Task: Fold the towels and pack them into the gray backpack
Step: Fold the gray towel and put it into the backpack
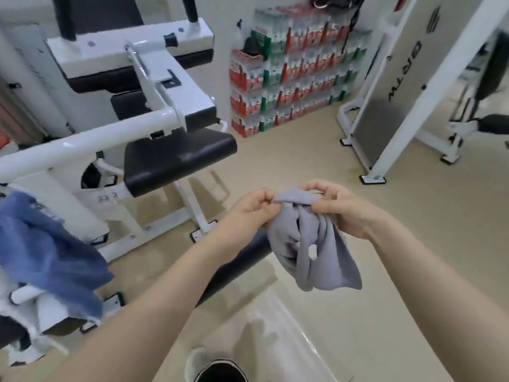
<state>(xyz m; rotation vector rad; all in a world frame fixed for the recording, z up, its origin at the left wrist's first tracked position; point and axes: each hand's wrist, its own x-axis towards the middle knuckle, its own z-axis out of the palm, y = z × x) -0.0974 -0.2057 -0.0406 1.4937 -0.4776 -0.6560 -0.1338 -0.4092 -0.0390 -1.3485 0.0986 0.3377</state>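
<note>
Both forearms reach out from the near edge, and the left hand (254, 206) and right hand (334, 208) each pinch the top edge of a gray towel (311, 244) that hangs crumpled in the air between them. Folding looks barely begun. A blue towel (46, 249) lies unfolded over the gym machine (91, 142) at left, and no backpack is in view.

Black lettering runs lengthwise down the silver panel (391, 78) of the weight machine at far right, turned sideways and too blurred to read. The stacked red-and-green bottle packs (289, 75) against the far wall carry labels, also illegible.
</note>
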